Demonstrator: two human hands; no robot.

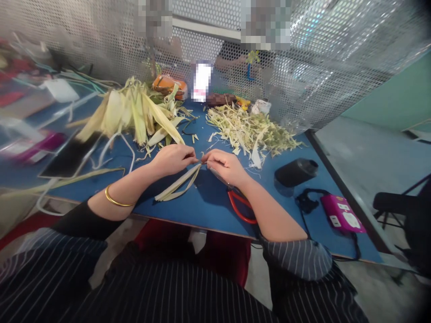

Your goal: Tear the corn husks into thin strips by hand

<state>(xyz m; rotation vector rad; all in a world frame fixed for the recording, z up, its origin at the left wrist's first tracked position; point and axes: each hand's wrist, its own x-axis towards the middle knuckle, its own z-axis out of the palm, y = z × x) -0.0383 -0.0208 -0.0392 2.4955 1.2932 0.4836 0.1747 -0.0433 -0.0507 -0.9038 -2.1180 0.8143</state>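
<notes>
A: anyone make out what's between the left hand [172,160] and right hand [229,165]?
B: nope, too tiny. The top end of the corn husk strip [175,187] gets lost there too.
A: and the red-handled scissors [235,210]?
B: right forearm [269,204] covers part of them. Can't tell if they're gripped or just lying underneath.
A: left side's mush lol, that purple pack [43,149] is one big smear.
B: yup, and the bright screen [202,80] is pixelated. Husk pile [116,112] hides the black device's [65,157] far end, right edge chops the black chair [392,202].
</notes>
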